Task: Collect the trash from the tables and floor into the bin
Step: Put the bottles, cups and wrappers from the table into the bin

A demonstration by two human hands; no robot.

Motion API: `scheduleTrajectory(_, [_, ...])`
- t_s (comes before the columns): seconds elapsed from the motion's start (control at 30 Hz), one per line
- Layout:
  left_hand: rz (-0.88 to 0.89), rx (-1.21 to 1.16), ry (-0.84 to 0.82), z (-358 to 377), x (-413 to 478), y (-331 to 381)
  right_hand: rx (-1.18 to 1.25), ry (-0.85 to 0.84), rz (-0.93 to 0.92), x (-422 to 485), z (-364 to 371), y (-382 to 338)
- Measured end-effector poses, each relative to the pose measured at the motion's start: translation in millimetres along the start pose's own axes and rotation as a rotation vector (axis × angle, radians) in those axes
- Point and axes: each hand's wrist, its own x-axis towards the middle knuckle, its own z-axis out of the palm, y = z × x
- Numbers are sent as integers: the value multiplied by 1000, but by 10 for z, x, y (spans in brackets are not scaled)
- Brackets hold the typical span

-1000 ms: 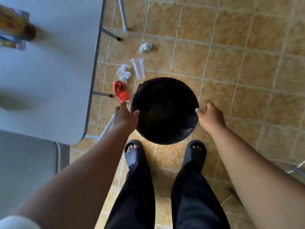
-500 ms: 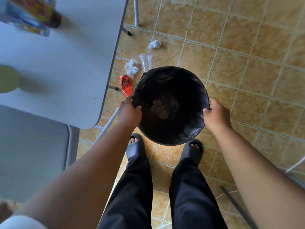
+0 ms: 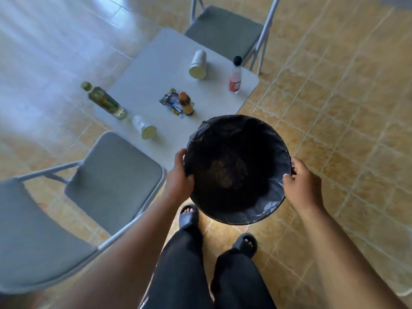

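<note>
Head view: left hand (image 3: 179, 181), right hand (image 3: 303, 186) hold bin (image 3: 234, 124) upright, mouth up.

You have a single view, worn on your head. It looks forward and steeply down, close over your left hand (image 3: 178, 177) and right hand (image 3: 301, 186) at the bin (image 3: 266, 207) in near centre; the table (image 3: 156, 70) lies farther off to the left, tiled floor (image 3: 338, 108) right.

A tan tiled floor (image 3: 334, 112) with pale grout lines runs across the room. A small white table (image 3: 165, 70) stands on it, a grey padded folding chair (image 3: 225, 30) at its far side and a second grey chair (image 3: 111, 179) at its near side. Bright bluish light washes out the floor at upper left.
</note>
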Motion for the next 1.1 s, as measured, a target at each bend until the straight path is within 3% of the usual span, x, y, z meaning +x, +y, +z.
scheduleTrajectory(0.23, [-70,-212,222,-702,-305,-49,-64,-80,-278,110,-173,-1087])
scheduleTrajectory(0.57, [-279,-370,295,-959,-63,-232,-281,-352,-366,701,306,-2107])
scheduleTrajectory(0.9, [-535,-549,420,-606,8,-20,-410,-589,-608,1395,435,-2506])
scheduleTrajectory(1.1, [-641,-655,600,-230,40,343,-466,-743,-781,1844,407,-2729])
